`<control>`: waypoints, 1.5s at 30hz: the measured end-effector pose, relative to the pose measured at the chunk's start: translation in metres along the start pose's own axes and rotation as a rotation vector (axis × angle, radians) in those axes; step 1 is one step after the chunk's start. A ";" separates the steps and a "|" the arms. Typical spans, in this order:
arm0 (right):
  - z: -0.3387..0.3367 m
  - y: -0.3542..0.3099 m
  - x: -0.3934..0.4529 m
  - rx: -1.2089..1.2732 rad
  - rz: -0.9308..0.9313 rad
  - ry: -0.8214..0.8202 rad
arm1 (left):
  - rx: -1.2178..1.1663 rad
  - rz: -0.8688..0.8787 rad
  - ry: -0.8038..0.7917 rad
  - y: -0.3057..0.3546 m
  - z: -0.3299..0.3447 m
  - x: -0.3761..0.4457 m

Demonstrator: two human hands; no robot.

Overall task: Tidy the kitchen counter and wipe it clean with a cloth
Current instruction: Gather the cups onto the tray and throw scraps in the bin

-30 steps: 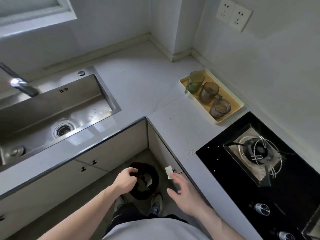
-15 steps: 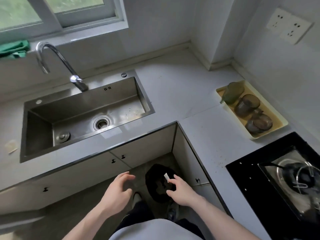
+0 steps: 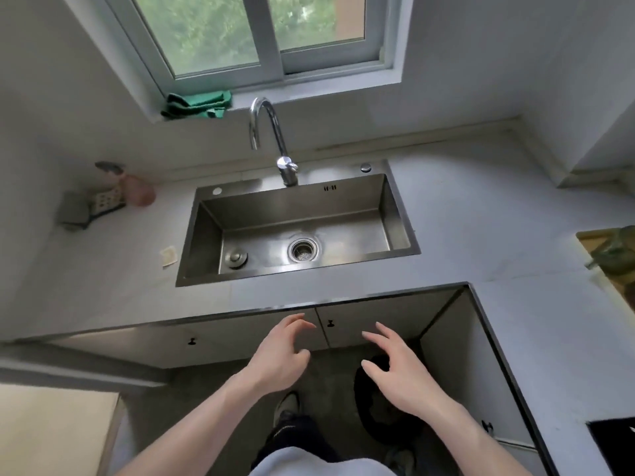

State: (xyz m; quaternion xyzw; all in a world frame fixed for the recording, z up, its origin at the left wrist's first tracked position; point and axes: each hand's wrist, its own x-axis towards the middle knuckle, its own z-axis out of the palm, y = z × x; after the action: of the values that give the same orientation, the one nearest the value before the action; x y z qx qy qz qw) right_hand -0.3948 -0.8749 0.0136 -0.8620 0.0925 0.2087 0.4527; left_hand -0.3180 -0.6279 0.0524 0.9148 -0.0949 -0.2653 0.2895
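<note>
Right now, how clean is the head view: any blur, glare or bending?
Head view: daylight from the window; the sink is sharp with soft reflections; the pink bottle and right-edge tray are smeared; wide-angle bends the counter edge.

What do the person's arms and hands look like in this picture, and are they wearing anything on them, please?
Both forearms are bare up to the bottom edge of the picture: no sleeves, gloves, watch or rings show on the left hand or the right hand. Lower down, the person wears a light grey top and dark trousers.
</note>
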 end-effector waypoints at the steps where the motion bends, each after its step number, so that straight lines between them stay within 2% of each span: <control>1: 0.002 -0.011 0.006 0.003 -0.024 0.014 | -0.005 0.016 0.008 -0.004 -0.009 0.008; 4: 0.015 -0.054 0.032 -0.014 -0.069 0.048 | -0.037 0.050 0.034 -0.025 -0.043 0.033; 8: 0.052 -0.114 0.079 -0.047 -0.080 0.052 | -0.049 0.029 0.031 -0.085 -0.096 0.058; 15: 0.131 -0.204 0.159 -0.112 -0.097 -0.001 | 0.038 -0.157 0.078 -0.234 -0.194 0.093; 20: 0.167 -0.242 0.179 -0.166 -0.117 -0.045 | 0.096 -0.304 0.089 -0.307 -0.243 0.123; 30: 0.188 -0.262 0.183 -0.191 -0.066 -0.014 | 0.225 -0.395 -0.045 -0.354 -0.273 0.169; 37: 0.190 -0.246 0.170 -0.106 -0.011 0.055 | 0.329 -0.385 -0.075 -0.360 -0.269 0.176; 41: 0.192 -0.232 0.158 -0.080 0.031 0.074 | 0.488 -0.344 -0.056 -0.351 -0.272 0.173; 45: 0.190 -0.224 0.147 -0.062 0.054 0.098 | 0.505 -0.296 -0.135 -0.352 -0.273 0.187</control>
State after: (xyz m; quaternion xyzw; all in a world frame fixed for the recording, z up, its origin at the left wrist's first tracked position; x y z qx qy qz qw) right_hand -0.2380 -0.5860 0.0193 -0.8820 0.1315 0.1811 0.4147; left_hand -0.0066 -0.2712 -0.0438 0.9420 -0.0428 -0.3330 0.0041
